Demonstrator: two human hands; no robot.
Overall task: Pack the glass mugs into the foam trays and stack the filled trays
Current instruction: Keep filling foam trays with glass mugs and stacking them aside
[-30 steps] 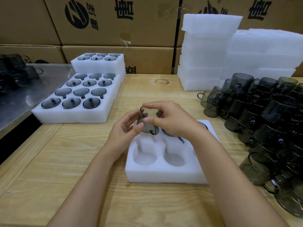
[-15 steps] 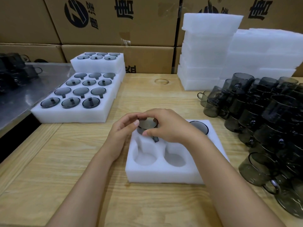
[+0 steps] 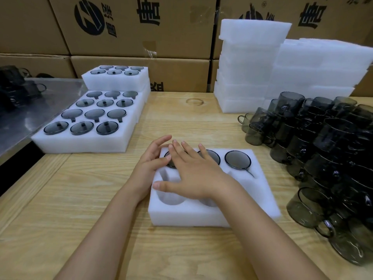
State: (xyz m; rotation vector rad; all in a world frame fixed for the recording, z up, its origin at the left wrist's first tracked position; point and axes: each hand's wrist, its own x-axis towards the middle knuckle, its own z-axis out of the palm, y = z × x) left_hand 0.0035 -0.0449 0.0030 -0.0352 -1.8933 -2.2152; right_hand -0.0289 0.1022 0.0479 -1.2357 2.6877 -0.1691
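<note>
My right hand [image 3: 193, 174] lies flat, fingers straight and holding nothing, on the mug [image 3: 171, 165] seated in the foam tray's [image 3: 201, 217] far-left pocket, while my left hand [image 3: 150, 160] rests open at that same corner, thumb beside the mug's rim.

surface: wooden table [image 3: 101, 199] | centre: foam tray [image 3: 201, 217] | left: filled trays [image 3: 80, 144] | back right: foam stacks [image 3: 248, 77] | right: loose mugs [image 3: 323, 148]

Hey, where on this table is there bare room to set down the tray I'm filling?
The table is bare behind the working tray, between the filled trays on the left and the empty foam stack. More bare wood lies front left, nearer than the filled trays. The right side is crowded with loose mugs.
</note>
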